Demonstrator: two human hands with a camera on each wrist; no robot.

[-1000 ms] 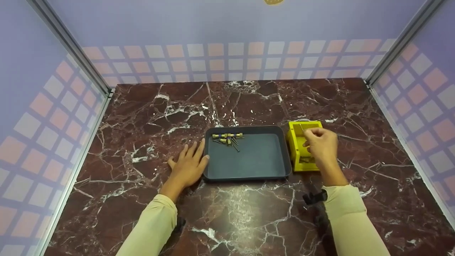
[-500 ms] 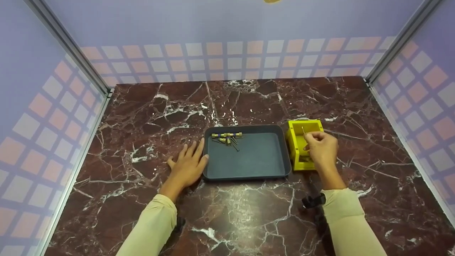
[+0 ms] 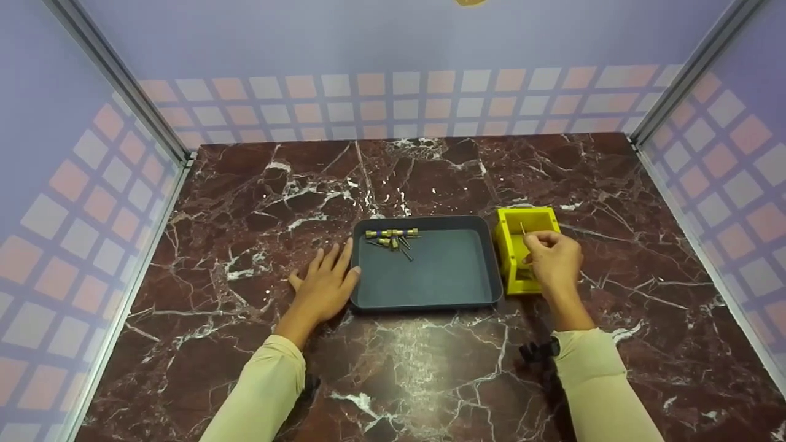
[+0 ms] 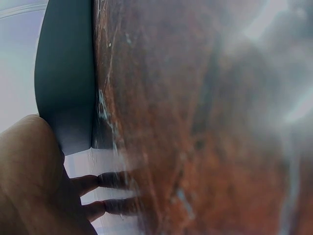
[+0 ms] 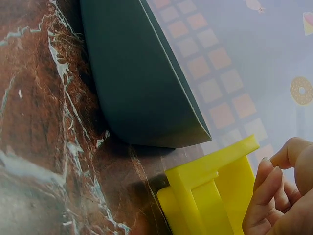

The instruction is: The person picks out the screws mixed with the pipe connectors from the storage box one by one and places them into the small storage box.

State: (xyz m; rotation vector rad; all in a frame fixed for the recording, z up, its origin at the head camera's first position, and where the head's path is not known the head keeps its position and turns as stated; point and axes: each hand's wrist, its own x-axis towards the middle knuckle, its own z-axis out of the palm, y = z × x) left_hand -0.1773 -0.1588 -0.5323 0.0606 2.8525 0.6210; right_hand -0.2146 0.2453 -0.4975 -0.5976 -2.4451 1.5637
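Note:
My right hand (image 3: pixel 557 261) is over the yellow box (image 3: pixel 506 252), its thumb and fingertips pinching a thin screw (image 3: pixel 522 228) whose end sticks up past the fingers. In the right wrist view the curled fingers hang beside the yellow wall and hide most of the screw. Flat on the table, my left hand (image 3: pixel 324 285) spreads its fingers along the left side of the dark grey tray (image 3: pixel 430 279), with the thumb at its rim. A brass fitting with blue bands (image 3: pixel 392 234) lies in the tray's back left corner, with small brass pieces and several screws (image 3: pixel 406 253) beside it.
The tray and the yellow box stand close together on the dark red marbled table (image 3: pixel 417 368). Purple panels with a tile pattern (image 3: pixel 405 104) enclose the back and both sides. A dark wrist mount (image 3: pixel 540 352) juts from the right sleeve.
My right hand has shifted slightly toward me over the yellow box, still pinching the screw, which now points more upright. The left hand and the tray stay in place.

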